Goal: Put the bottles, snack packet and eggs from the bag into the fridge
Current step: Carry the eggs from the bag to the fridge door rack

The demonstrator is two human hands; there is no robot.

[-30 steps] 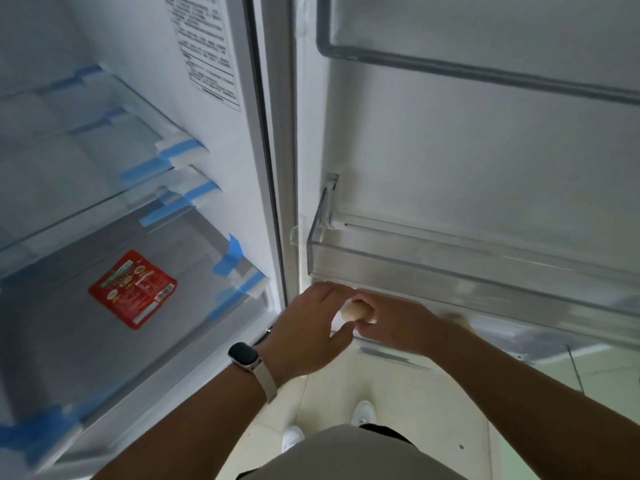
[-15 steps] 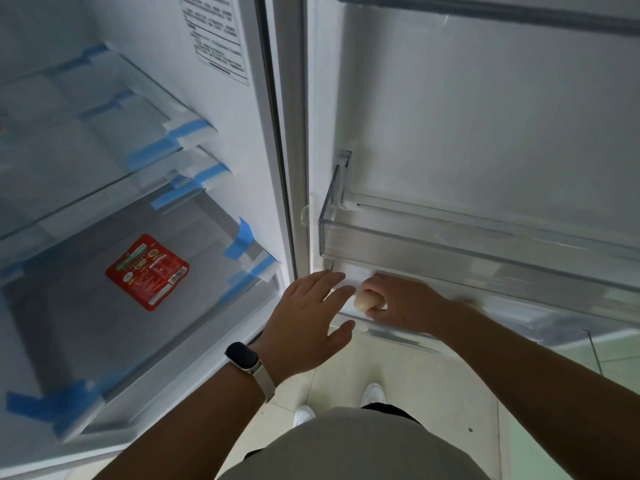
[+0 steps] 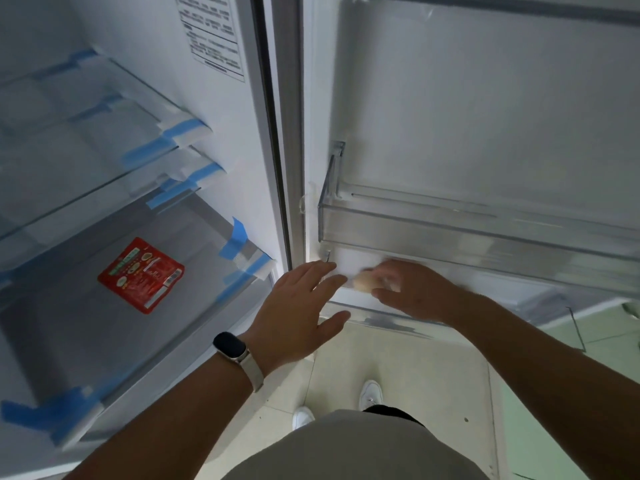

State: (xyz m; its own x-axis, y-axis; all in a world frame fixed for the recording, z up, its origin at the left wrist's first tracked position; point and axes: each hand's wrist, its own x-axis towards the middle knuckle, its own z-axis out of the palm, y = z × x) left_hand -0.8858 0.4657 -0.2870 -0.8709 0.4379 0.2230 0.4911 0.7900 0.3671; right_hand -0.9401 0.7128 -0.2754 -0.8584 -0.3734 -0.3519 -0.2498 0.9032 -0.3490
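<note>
Lowering a pale, smooth, oval egg (image 3: pixel 363 283) into the lower clear plastic door bin (image 3: pixel 388 315), the right hand (image 3: pixel 414 294) has its blurred fingers curled round it, while the left hand (image 3: pixel 298 310) hovers just beside, spread flat and empty. It's the egg step, by my read, and the next move calls for a soft set-down on the hard bin floor before letting go, since the shell is brittle and would roll. Over on the glass shelf (image 3: pixel 207 327), taped blue at its corners, the glossy red flat snack packet (image 3: pixel 141 274) already lies in place.

1 egg (image 3: pixel 362 282), 1 snack packet (image 3: pixel 141 274), 2 hands, 2 shoes.
</note>
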